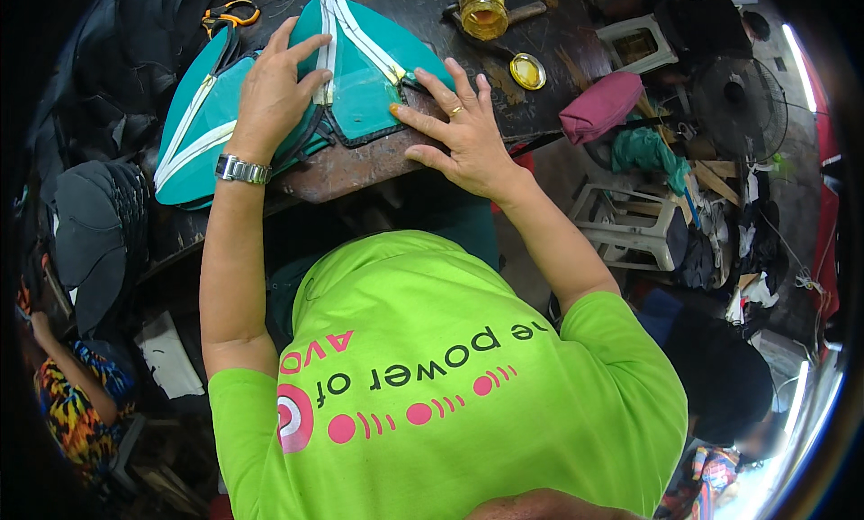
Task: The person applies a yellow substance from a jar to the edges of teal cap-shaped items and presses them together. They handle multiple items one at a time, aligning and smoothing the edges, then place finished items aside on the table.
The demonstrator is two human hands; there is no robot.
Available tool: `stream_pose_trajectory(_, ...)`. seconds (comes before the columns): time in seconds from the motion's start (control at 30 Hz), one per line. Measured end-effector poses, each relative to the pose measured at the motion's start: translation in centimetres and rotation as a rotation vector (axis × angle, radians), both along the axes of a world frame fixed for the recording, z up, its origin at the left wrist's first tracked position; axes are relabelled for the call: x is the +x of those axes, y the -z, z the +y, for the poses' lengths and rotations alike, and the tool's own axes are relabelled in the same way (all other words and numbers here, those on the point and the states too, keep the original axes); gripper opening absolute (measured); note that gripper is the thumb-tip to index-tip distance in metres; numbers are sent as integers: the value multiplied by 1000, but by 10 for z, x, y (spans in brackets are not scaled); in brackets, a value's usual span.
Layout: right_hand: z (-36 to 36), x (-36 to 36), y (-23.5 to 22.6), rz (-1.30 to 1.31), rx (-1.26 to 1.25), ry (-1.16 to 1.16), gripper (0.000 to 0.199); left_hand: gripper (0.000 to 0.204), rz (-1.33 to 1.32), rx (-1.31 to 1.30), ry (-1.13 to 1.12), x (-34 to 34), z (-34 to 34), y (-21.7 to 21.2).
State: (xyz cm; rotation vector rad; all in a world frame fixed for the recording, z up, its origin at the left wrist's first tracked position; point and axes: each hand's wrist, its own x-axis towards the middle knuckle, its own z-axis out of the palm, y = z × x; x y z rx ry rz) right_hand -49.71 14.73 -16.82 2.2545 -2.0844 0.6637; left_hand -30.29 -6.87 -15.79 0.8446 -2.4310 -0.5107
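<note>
A teal panel (360, 115) with dark edging and white strips (364, 38) set in a V lies on the dark worktable (355, 173) in front of me. My left hand (281, 92) rests on its left side, fingers stretched out over the white strip. At the panel's right edge is my right hand (463, 133), its fingers spread; the fingertips are at or close to the edging, and one bears a yellowish smear. Under and beside my left hand are more teal panels (193, 128) with similar white strips, partly overlapping. Neither hand grips anything that I can see.
Orange-handled scissors (231, 16) lie beyond the panels. An amber jar (481, 16), a wooden handle (528, 12) and a yellow-coated lid (527, 71) sit right of them. Beyond are a pink pouch (601, 108), a stool (630, 223) and a fan (740, 106). Another person (76, 403) is at left.
</note>
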Motion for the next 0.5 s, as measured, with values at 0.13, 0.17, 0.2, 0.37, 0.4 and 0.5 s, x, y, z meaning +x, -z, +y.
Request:
stream_pose_trajectory(0.13,7,-4,-8,-57,4,-51,35,42,7,5,0,-2,-3,-4)
stream_pose_trajectory(0.17,9,-7,-11,-69,-5,-55,33,40,30,46,5,-2,-4,-6)
stream_pose_trajectory(0.2,11,-10,-16,-81,-15,-62,31,39,51,86,7,-2,-6,-9)
stream_pose_trajectory(0.37,6,-28,-30,-805,-261,-41,37,34,190,142,7,4,1,-22)
stream_pose_trajectory(0.4,6,-29,-30,-791,-300,1,34,35,196,-23,16,5,4,-24)
stream_pose_trajectory(0.5,4,-27,-27,-741,-376,58,31,35,154,-301,74,6,21,-32)
